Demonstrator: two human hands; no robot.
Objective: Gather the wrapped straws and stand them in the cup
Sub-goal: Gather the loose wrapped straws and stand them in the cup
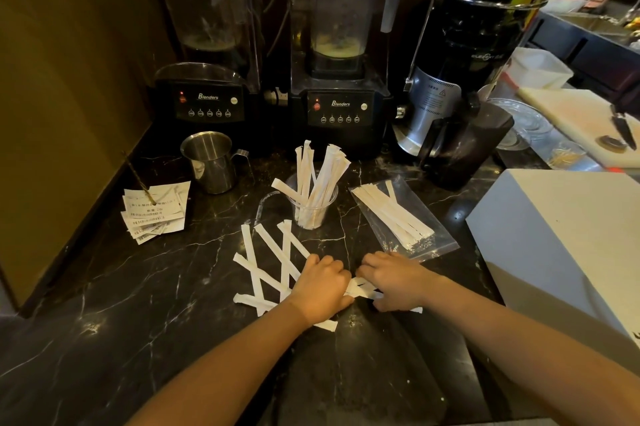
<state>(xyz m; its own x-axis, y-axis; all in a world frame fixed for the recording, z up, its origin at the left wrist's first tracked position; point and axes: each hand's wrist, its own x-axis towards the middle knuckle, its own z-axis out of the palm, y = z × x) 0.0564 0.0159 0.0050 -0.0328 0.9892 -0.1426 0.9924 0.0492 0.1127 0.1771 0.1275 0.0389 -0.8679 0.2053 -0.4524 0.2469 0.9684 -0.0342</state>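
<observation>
A clear plastic cup [320,214] stands mid-counter with several white wrapped straws [323,180] upright in it. More wrapped straws [268,263] lie crisscrossed on the black marble counter in front of the cup. My left hand [320,287] rests palm down on the right end of that pile, fingers curled over the straws. My right hand [394,278] lies beside it, fingers pressing on a few straws [362,289] between the two hands. A clear plastic bag [401,218] to the right holds several further straws.
A steel pitcher [211,159] and a stack of paper slips [156,211] sit at left. Two blenders [207,103] [341,107] and a black juicer [460,86] line the back. A white box [561,235] stands at right.
</observation>
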